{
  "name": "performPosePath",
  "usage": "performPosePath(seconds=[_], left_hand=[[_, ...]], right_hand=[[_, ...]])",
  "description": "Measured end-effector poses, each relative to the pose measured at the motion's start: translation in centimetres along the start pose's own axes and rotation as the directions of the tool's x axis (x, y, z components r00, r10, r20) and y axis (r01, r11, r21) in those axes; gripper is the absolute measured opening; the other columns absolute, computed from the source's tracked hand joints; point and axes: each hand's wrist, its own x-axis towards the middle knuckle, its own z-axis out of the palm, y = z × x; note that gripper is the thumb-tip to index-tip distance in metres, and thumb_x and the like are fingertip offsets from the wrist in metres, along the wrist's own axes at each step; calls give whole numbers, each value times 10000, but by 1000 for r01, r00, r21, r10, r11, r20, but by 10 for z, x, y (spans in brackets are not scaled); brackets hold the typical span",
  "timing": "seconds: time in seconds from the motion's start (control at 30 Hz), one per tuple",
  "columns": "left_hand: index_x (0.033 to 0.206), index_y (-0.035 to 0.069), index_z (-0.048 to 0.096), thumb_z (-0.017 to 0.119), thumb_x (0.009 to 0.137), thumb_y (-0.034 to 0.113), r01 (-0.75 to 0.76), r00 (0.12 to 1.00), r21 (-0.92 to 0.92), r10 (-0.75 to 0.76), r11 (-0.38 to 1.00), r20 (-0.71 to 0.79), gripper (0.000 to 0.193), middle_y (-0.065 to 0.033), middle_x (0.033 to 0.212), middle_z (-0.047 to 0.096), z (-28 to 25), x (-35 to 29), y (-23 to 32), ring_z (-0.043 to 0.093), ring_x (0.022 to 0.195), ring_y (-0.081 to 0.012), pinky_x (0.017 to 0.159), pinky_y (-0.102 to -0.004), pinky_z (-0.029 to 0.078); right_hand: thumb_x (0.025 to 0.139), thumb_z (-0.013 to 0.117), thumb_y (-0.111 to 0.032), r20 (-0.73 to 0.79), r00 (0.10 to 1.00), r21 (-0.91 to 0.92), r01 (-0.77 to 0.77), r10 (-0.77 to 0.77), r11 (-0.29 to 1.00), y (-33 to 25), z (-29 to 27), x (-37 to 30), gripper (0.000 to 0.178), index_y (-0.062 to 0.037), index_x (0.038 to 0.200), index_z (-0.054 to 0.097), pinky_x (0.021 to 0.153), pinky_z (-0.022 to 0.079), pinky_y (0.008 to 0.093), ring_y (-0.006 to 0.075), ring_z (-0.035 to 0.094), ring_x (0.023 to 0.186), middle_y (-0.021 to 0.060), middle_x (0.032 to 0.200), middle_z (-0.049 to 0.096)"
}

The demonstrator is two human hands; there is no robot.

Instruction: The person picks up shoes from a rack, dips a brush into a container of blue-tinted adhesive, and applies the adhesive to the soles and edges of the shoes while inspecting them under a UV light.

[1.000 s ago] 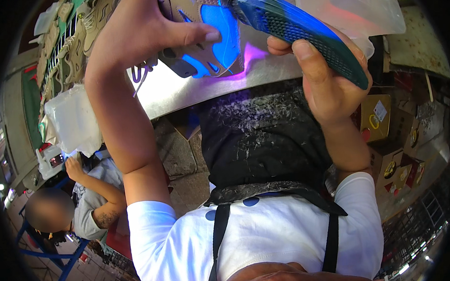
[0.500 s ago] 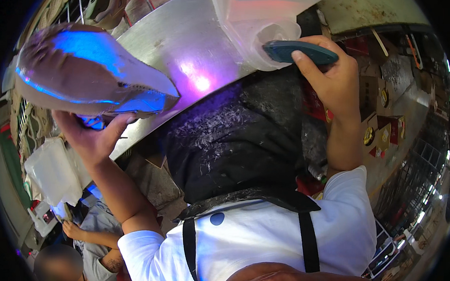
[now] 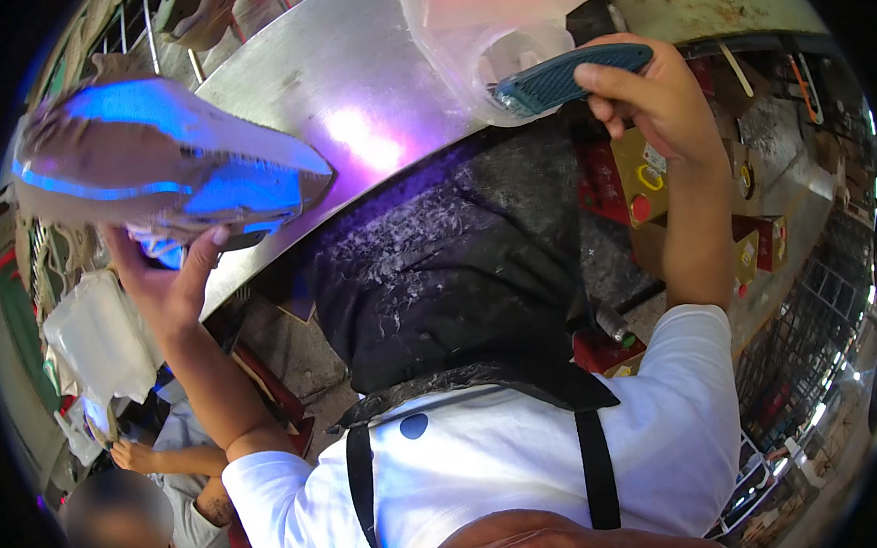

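Observation:
A brownish-grey shoe upper (image 3: pixel 116 155), stretched over a last, is gripped from beneath by my left hand (image 3: pixel 168 274). The thumb presses its near side, and the other fingers are mostly hidden. Blue light falls across the upper. My right hand (image 3: pixel 659 92) is closed around one end of a long dark teal piece with a ribbed face (image 3: pixel 576 74); its exact kind is unclear. Its far end is over the mouth of a translucent plastic container (image 3: pixel 484 65), and I cannot tell if it touches the inside.
A metal worktop (image 3: pixel 287 76) with a bright purple-white glare runs in front of my black apron (image 3: pixel 429 265). Printed boxes (image 3: pixel 643 175) stand at right. At lower left are a translucent bag (image 3: pixel 98 334) and a seated person (image 3: pixel 184 452). Shoe parts hang on a rack (image 3: pixel 193 17).
The shoe upper has shifted slightly left and tilted. My right hand has turned the teal piece, so its ribbed face shows and its held end sits higher.

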Motion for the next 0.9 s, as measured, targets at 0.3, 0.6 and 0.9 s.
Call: performPosePath(seconds=[0.3,0.6,0.9], left_hand=[[1609,-25,276,799,669,337,358,932,-470,-280,807,230,1135,-241,1489,517,31,7,55,559,1336,-305,1155,-389,387],[1595,-29,314,820,647,368,376,920,-567,-220,733,326,1145,-229,1518,505,46,-8,51,543,1373,-321,1171,-397,376],[1587,-57,303,861,651,334,387,911,-572,-204,724,358,1158,-243,1524,493,36,-10,56,516,1397,-328,1189,-413,346]], right_hand=[[924,670,-127,97,990,716,3,-103,698,7,89,-25,277,97,1085,654,466,544,312,220,675,589,194,810,711],[986,685,-120,-55,795,431,565,-605,703,5,155,-12,326,82,1241,652,800,626,393,273,751,917,219,1125,728],[913,760,-155,228,583,297,721,-780,626,-29,103,5,403,101,1206,658,598,554,290,223,660,610,252,944,728]])
